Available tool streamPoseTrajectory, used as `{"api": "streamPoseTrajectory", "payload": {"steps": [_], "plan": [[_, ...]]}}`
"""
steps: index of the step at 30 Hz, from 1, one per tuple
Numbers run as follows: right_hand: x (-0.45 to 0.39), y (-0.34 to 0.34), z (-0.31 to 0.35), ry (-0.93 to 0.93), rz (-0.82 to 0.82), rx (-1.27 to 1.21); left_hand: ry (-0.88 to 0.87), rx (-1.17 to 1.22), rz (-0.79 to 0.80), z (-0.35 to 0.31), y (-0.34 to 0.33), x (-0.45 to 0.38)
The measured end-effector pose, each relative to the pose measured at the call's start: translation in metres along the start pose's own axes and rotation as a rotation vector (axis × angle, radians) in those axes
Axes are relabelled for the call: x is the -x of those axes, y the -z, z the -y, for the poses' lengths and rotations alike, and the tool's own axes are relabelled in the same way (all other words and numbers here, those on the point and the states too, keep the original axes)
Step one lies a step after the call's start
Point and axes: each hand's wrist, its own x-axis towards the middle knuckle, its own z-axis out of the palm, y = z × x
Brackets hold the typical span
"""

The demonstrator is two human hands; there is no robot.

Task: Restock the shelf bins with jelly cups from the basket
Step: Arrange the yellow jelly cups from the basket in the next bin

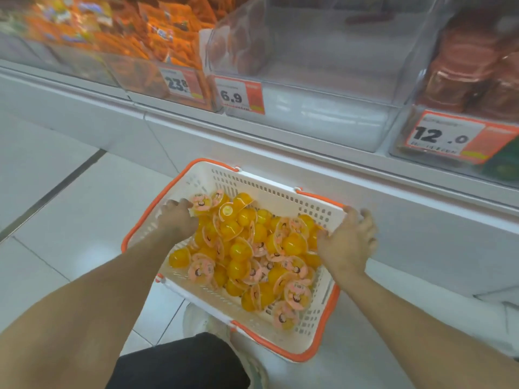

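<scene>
1. A person stands at a shop shelf [280,153] with both bare arms reaching down into a white basket [269,192] trimmed with orange handles, which sits low in front of the shelf base.
2. The basket is heaped with yellow jelly cups [247,248], many showing pink printed lids, piled across its middle and right side.
3. The left hand [177,217] reaches into the basket's left end, its fingers curled at the edge of the pile, touching a pink-lidded cup; whether it actually holds one cannot be told.
4. The right hand [348,242] rests on the basket's right corner, fingers bent over the rim and thumb inside against the cups.
5. Above, a clear shelf bin [323,88] tagged 6.9 [238,94] stands nearly bare, with only a few reddish packs at its back left.
6. Orange snack packets [157,32] fill the bin to the left, tagged 23.8 [179,82]; reddish-brown packs [471,68] fill the bin to the right, tagged 12.0 [446,136].
7. A dark trouser leg [182,363] and pale shoe [202,321] show beneath the basket on the white tiled floor [56,220].
</scene>
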Motion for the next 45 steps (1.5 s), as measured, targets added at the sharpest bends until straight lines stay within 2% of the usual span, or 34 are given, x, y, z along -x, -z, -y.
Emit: {"api": "streamPoseTrajectory", "payload": {"steps": [2, 5, 7, 10, 14, 17, 20, 24, 29, 32, 35, 39, 41, 43, 45], "plan": [[0.008, 0.009, 0.022, 0.140, 0.159, -0.068, -0.082, 0.027, 0.021, -0.012, -0.002, 0.021], [0.015, 0.011, 0.045, 0.141, 0.454, -0.152, -0.238, 0.103, 0.166, -0.031, -0.009, 0.042], [0.014, 0.002, 0.053, 0.205, 0.496, -0.062, -0.294, 0.105, 0.218, -0.041, -0.015, 0.042], [-0.002, -0.027, 0.062, 0.308, 0.481, 0.052, -0.341, 0.088, 0.172, -0.050, -0.027, 0.022], [-0.035, -0.079, 0.081, 0.444, 0.542, 0.071, -0.471, -0.168, 0.095, -0.053, -0.047, -0.029], [-0.047, -0.111, 0.099, 0.442, 0.582, -0.015, -0.455, -0.256, 0.103, -0.057, -0.051, -0.063], [-0.050, -0.133, 0.115, 0.461, 0.573, -0.036, -0.460, -0.477, 0.083, -0.059, -0.046, -0.090], [-0.053, -0.146, 0.130, 0.472, 0.462, 0.019, -0.519, -0.602, 0.118, -0.049, -0.037, -0.112], [-0.054, -0.164, 0.152, 0.413, 0.345, 0.148, -0.566, -0.729, 0.272, -0.032, -0.028, -0.126], [-0.050, -0.177, 0.168, 0.318, 0.336, 0.232, -0.692, -0.851, 0.198, -0.023, -0.019, -0.131], [-0.043, -0.188, 0.176, 0.251, 0.299, 0.292, -0.804, -0.866, 0.131, -0.015, -0.013, -0.136], [-0.039, -0.203, 0.179, 0.142, 0.208, 0.194, -0.861, -0.673, 0.153, -0.007, -0.004, -0.135], [-0.038, -0.205, 0.181, 0.102, 0.196, 0.150, -0.816, -0.389, 0.305, -0.004, 0.006, -0.132], [-0.037, -0.205, 0.179, 0.049, 0.202, 0.121, -0.649, -0.052, 0.549, 0.000, 0.019, -0.130], [-0.034, -0.203, 0.175, -0.005, 0.208, 0.094, -0.499, 0.137, 0.688, 0.003, 0.034, -0.126]]}}
